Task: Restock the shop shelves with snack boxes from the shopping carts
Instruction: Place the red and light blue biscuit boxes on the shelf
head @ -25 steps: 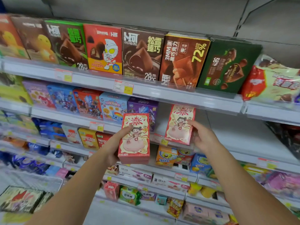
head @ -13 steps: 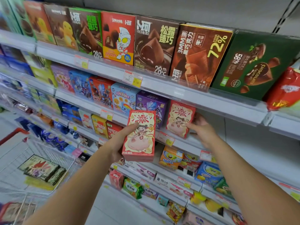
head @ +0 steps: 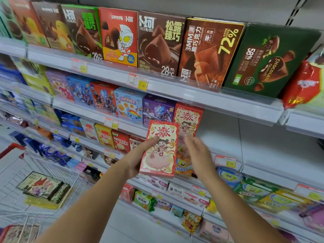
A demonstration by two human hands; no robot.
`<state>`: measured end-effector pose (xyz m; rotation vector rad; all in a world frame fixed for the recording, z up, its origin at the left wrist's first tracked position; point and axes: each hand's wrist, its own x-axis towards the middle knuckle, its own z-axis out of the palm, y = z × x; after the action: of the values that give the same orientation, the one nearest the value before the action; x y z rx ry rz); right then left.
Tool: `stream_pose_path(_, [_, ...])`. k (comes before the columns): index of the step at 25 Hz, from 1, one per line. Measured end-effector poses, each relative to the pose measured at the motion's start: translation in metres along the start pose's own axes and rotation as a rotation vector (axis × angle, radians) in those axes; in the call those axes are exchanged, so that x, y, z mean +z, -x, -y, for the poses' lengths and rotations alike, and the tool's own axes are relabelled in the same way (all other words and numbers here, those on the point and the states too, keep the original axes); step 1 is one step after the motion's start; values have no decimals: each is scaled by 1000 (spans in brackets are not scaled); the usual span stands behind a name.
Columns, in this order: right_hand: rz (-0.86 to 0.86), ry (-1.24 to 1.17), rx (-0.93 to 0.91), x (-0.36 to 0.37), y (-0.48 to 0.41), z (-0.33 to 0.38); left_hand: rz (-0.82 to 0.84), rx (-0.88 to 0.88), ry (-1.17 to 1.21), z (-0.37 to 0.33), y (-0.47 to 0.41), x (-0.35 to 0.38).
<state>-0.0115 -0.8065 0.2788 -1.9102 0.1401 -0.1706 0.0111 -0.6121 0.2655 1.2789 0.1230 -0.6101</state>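
Red cardboard snack box (head: 160, 151) with a cartoon pig on the front, held upright in the air in front of the shelves. The left hand (head: 137, 159) grips it from the left side, thumb across the front and fingers curled behind. The right hand (head: 197, 153) is motion-blurred and sits just beside the box's right edge, fingers loosely spread and holding nothing; whether it touches the box cannot be told. A second box (head: 189, 118) of the same print stands upright on the shelf (head: 220, 141), second from the top, right behind and a bit above the held one. It is just beside a purple box (head: 157, 109) on its left, and bare white shelf shows to its right. A blue box (head: 128, 104) and more cartoon cartons continue the row leftward. The top shelf carries a row of tall chocolate boxes (head: 159, 42), brown, red and green, leaning back. A price tag (head: 137, 81) with a yellow patch is clipped to that rail. Lower shelves are packed with small snacks, mostly blurred. At lower left is a white wire shopping cart (head: 57, 170) with flat packs (head: 42, 186) lying in it.
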Motion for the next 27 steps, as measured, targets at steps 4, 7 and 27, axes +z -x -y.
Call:
stream_pose_path(4, [179, -86, 212, 6, 11, 1, 75, 0, -102, 11, -10, 11])
stream_pose_path(7, [247, -191, 340, -8, 13, -6, 125, -50, -85, 16, -15, 8])
stream_pose_path(27, [-385, -119, 22, -85, -86, -41, 41, 40, -65, 16, -24, -6])
